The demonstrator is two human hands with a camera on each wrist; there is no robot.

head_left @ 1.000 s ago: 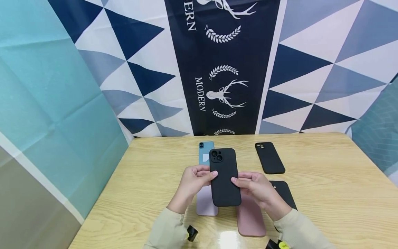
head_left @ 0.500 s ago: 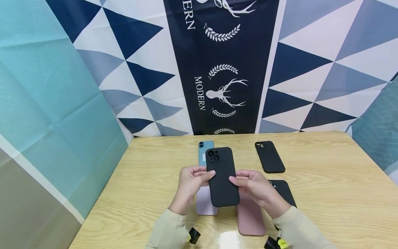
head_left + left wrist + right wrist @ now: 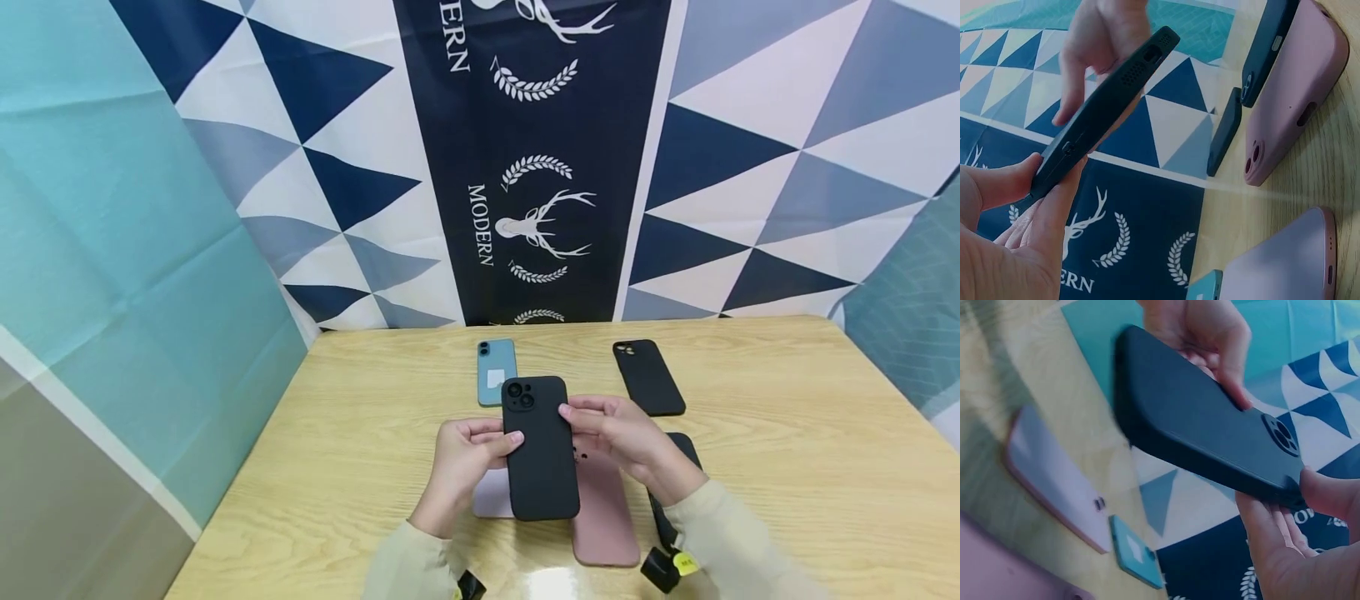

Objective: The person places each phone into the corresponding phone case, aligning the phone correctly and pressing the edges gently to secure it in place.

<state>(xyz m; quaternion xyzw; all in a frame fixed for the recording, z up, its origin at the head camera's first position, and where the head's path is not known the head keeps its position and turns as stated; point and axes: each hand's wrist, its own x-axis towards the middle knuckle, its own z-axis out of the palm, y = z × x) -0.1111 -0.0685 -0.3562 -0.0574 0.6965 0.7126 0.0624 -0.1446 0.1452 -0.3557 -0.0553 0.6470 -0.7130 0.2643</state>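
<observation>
Shifting higher along its edge, your right fingers (image 3: 596,402) are now pinching the black phone case (image 3: 542,479) above the table (image 3: 360,433), your left fingers (image 3: 483,427) are gripping the opposite edge, and you are doing best by pressing evenly without twisting.

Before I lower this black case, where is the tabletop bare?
Bare table: left of the blue phone; right of the far black case; a smaller gap between those two. Crowded: the near middle, where the lilac phone, pink case and near black case lie.
</observation>
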